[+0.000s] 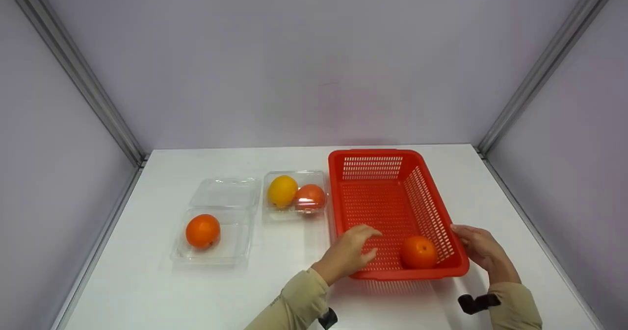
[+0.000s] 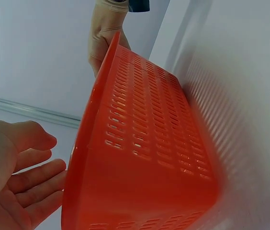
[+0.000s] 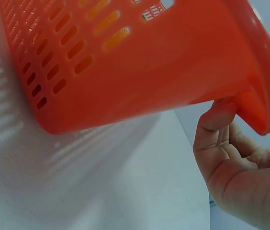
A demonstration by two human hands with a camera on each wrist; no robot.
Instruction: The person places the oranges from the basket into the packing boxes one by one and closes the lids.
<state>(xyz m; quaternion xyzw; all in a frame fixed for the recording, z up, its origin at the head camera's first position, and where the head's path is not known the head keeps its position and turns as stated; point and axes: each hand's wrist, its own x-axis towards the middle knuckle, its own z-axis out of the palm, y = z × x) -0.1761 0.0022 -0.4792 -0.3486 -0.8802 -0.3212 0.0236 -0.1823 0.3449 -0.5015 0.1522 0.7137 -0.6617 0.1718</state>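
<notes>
A red plastic basket (image 1: 374,197) with slotted walls stands on the right of the white table, and one orange (image 1: 418,252) lies in its near right corner. My right hand (image 1: 483,252) grips the basket's right rim near that corner, its fingers curled under the lip in the right wrist view. My left hand (image 1: 347,252) hovers over the near left part of the basket, thumb and fingers spread apart and holding nothing. The left wrist view shows this hand beside the basket's rim (image 2: 93,108); whether a fingertip touches it I cannot tell.
Left of the basket, a clear plastic box (image 1: 274,216) holds a yellow fruit (image 1: 282,191) and a reddish-orange fruit (image 1: 310,196). Further left lies an opened clear clamshell box (image 1: 235,241) with an orange (image 1: 202,231) in it. Pale walls (image 1: 304,65) enclose the table's back and sides.
</notes>
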